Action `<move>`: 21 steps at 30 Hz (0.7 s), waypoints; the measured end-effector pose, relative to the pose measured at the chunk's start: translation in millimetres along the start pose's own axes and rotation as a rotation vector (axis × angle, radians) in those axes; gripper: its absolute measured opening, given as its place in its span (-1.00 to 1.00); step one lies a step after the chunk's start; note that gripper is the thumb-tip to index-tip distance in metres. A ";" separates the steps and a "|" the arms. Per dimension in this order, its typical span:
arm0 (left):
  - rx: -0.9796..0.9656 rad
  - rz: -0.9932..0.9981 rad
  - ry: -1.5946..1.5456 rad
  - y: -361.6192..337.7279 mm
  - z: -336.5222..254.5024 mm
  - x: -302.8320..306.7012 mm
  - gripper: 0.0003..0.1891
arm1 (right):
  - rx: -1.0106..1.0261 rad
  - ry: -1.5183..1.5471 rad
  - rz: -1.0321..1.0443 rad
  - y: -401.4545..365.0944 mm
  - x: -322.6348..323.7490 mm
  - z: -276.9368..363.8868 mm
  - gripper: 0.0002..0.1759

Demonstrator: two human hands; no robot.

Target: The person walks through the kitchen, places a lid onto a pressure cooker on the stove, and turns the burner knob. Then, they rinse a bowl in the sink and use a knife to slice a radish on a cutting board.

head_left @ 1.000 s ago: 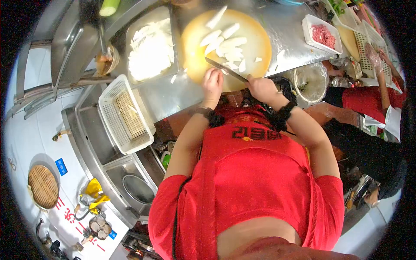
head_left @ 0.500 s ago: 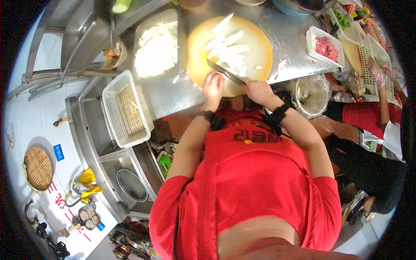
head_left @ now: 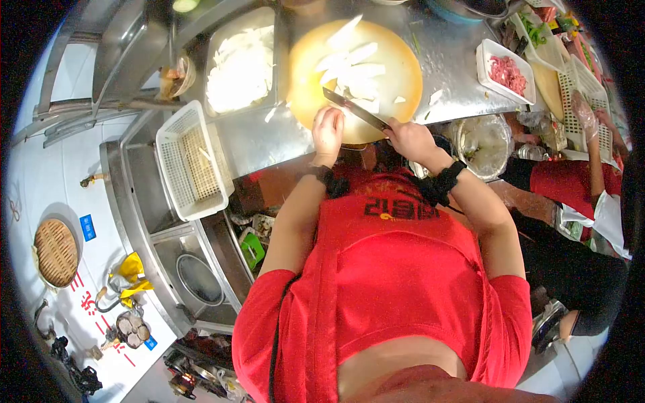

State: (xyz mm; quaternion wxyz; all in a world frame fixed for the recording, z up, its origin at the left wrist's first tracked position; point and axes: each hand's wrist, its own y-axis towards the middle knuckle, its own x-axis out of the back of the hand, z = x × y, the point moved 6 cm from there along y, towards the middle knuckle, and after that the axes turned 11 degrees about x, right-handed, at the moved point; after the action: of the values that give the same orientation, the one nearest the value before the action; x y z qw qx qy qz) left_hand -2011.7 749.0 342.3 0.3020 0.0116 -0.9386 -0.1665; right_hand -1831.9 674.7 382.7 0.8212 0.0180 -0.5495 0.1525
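My right hand (head_left: 411, 140) grips the handle of a kitchen knife (head_left: 357, 111). The blade slants up and left over the near part of a round yellowish cutting board (head_left: 304, 79). Beside the blade, at the board's near edge, my left hand (head_left: 328, 131) has its fingers bent together; what they hold, if anything, is hidden. White vegetable pieces (head_left: 351, 66) lie on the board beyond the blade. Left of the board, a metal tray (head_left: 270, 99) carries a heap of white slices (head_left: 238, 72), blurred by glare.
A white plastic basket (head_left: 176, 164) stands at the left by a metal sink (head_left: 201, 282). At the right are a white tub of red chopped meat (head_left: 508, 76) and a plastic-lined bin (head_left: 485, 151). A co-worker's gloved hand (head_left: 584, 114) is by another basket.
My right hand and the knife have shifted slightly to the right. The gap between my two hands is a little wider, and my left hand has risen slightly in view.
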 end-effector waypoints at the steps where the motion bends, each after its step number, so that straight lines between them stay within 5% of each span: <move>1: 0.002 0.002 0.000 0.0 1.1 -0.5 -0.92 | -0.002 0.001 0.003 -0.1 -1.1 -1.1 -0.69; 10: -0.020 0.010 0.009 1.9 -1.2 1.0 -0.92 | 0.085 0.031 -0.065 10.3 -16.4 0.7 -0.74; 21: -0.077 -0.013 0.018 2.9 -2.3 2.0 -0.94 | -0.037 0.029 0.026 1.3 2.5 9.9 -0.68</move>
State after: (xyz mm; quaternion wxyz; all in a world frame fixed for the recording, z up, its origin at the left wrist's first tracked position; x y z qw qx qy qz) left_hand -2011.8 750.7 346.1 0.3096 0.0078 -0.9286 -0.2044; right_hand -1840.3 674.6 388.6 0.8272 -0.0064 -0.5406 0.1532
